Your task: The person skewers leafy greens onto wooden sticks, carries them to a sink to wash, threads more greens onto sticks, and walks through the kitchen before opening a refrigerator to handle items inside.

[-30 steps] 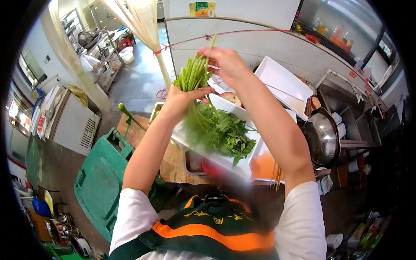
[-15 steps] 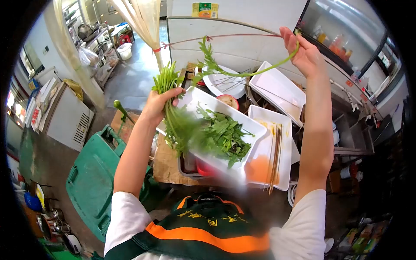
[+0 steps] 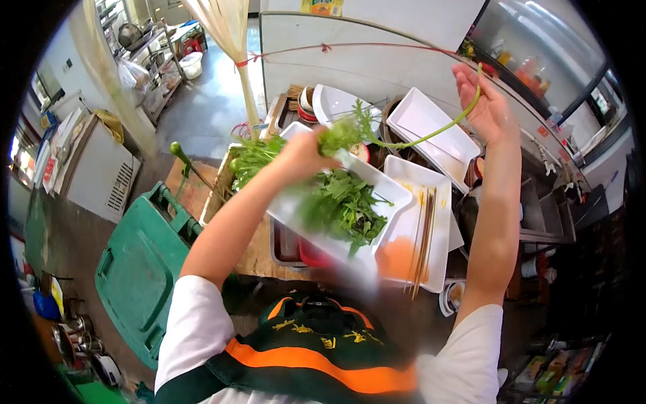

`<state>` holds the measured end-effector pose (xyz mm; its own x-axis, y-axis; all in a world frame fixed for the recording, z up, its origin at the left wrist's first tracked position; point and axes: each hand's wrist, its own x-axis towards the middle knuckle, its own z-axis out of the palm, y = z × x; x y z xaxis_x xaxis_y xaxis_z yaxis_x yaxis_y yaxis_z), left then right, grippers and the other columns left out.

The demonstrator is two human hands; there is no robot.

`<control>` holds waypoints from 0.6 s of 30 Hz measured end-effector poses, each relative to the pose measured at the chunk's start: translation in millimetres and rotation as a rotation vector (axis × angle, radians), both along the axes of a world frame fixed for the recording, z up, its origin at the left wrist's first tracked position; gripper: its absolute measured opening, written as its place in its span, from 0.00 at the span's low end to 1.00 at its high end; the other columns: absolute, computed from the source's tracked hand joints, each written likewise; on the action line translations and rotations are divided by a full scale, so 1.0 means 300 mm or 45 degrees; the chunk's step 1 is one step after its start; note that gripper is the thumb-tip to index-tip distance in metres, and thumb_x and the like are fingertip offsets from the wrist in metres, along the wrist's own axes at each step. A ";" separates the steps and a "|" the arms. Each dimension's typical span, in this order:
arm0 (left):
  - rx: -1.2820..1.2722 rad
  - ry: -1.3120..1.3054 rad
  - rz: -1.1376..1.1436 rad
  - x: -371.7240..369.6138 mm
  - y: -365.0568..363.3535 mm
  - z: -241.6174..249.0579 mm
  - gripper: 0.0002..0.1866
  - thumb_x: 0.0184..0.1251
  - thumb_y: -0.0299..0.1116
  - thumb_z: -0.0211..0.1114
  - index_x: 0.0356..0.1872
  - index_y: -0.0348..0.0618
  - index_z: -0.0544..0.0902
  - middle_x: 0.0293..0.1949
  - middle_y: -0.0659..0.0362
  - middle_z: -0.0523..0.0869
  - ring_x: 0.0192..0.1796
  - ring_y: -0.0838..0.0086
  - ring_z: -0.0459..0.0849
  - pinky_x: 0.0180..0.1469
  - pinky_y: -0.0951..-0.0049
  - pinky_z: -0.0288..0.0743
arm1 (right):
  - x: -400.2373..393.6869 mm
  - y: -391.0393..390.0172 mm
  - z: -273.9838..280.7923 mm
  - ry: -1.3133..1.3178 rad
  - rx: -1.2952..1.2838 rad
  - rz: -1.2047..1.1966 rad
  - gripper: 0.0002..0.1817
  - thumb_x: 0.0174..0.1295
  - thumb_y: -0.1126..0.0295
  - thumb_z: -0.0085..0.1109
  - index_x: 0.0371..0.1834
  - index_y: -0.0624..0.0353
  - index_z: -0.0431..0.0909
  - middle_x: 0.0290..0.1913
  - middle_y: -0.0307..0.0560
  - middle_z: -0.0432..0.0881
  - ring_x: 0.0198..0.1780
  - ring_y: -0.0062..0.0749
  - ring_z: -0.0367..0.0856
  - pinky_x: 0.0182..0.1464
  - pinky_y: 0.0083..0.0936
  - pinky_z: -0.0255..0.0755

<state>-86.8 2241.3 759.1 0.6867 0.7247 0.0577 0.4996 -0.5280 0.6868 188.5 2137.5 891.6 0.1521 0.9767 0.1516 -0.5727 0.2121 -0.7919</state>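
My right hand point(image 3: 486, 101) is raised high at the right, pinching the thick end of one long green stem point(image 3: 431, 137). The stem curves down and left to its leafy tip point(image 3: 343, 133). My left hand point(image 3: 304, 152), blurred, is closed right at that tip. A bunch of green stems point(image 3: 252, 158) sticks out to the left of it and seems to be held in the same hand. Below both hands a white rectangular tray point(image 3: 291, 214) holds a heap of loose green leaves point(image 3: 344, 207).
A white tray point(image 3: 398, 259) with orange sauce and wooden skewers point(image 3: 424, 229) lies right of the leaf tray. An empty white tray point(image 3: 431, 121) and a white plate point(image 3: 335, 101) sit behind. A green bin point(image 3: 138, 273) stands left of the wooden counter point(image 3: 259, 256).
My left hand has swung right, from holding the bunch upright to the leafy tip of the single stem. My right hand stays raised, slightly lower.
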 end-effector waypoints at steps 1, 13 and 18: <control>0.087 0.102 -0.169 0.003 -0.026 -0.016 0.40 0.36 0.42 0.68 0.55 0.43 0.62 0.42 0.44 0.76 0.45 0.58 0.75 0.48 0.66 0.67 | -0.013 -0.005 -0.014 0.003 -0.008 0.003 0.17 0.62 0.69 0.35 0.46 0.72 0.63 0.46 0.55 0.70 0.43 0.34 0.73 0.43 0.19 0.72; -0.156 -0.566 -0.271 -0.126 0.052 0.137 0.29 0.51 0.25 0.59 0.57 0.48 0.61 0.60 0.56 0.56 0.50 0.72 0.70 0.38 0.73 0.72 | -0.269 0.092 -0.086 0.024 -0.047 0.265 0.15 0.60 0.67 0.39 0.44 0.68 0.64 0.42 0.56 0.70 0.43 0.38 0.72 0.46 0.27 0.70; -0.445 -0.429 -0.284 -0.175 -0.054 0.229 0.20 0.59 0.32 0.52 0.51 0.34 0.65 0.36 0.54 0.78 0.38 0.75 0.77 0.41 0.78 0.69 | -0.588 0.230 -0.158 0.172 -0.027 0.323 0.15 0.60 0.67 0.39 0.43 0.69 0.63 0.38 0.55 0.70 0.42 0.38 0.71 0.46 0.29 0.69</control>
